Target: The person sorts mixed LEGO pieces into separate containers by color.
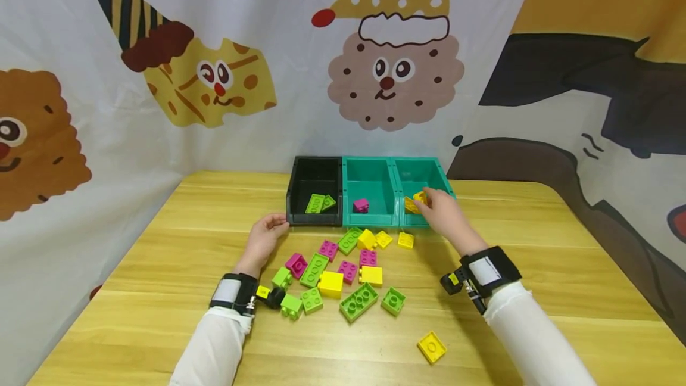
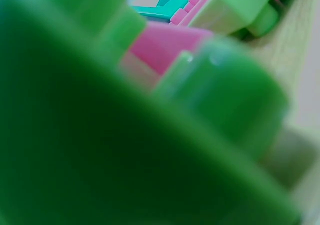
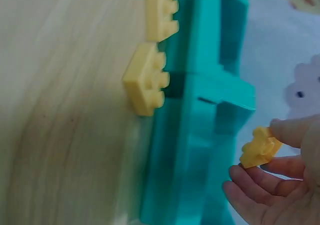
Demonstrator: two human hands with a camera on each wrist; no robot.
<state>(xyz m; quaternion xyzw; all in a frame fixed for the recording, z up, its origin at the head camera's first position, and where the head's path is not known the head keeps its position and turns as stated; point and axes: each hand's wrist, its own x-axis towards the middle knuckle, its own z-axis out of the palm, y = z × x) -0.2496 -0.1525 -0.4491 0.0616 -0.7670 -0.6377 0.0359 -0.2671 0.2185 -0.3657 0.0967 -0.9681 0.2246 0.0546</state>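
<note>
Table [image 1: 536,225] bears everything, and the middle bin [image 1: 368,180], teal, stands toward its far edge. The black bin [image 1: 317,176] abuts the middle bin on the left and the right bin [image 1: 420,170], also teal, on the right, perhaps so that both hands can reach the row. Left of the middle bin, past the black bin, the left hand [image 1: 264,237] has its fingertips at the black bin's near corner, fingers loosely extended, maybe to steady it. Right of the middle bin, the right hand [image 1: 447,216] pinches a yellow brick between thumb and fingers, a narrow grip, at the right bin's opening. In front of the middle bin, a long green brick [image 1: 359,302] lies hollow side up, its long axis slanting away to the right; loose bricks [image 1: 348,271] in pink, green and yellow lie around there. Inside the middle bin sits a pink brick [image 1: 361,205], with green ones left of it; one colour per bin likely explains where the held piece is. That yellow brick [image 3: 259,149] is tilted, studs turned away from the palm; fingers cover part of it, so I cannot tell its long axis
</note>
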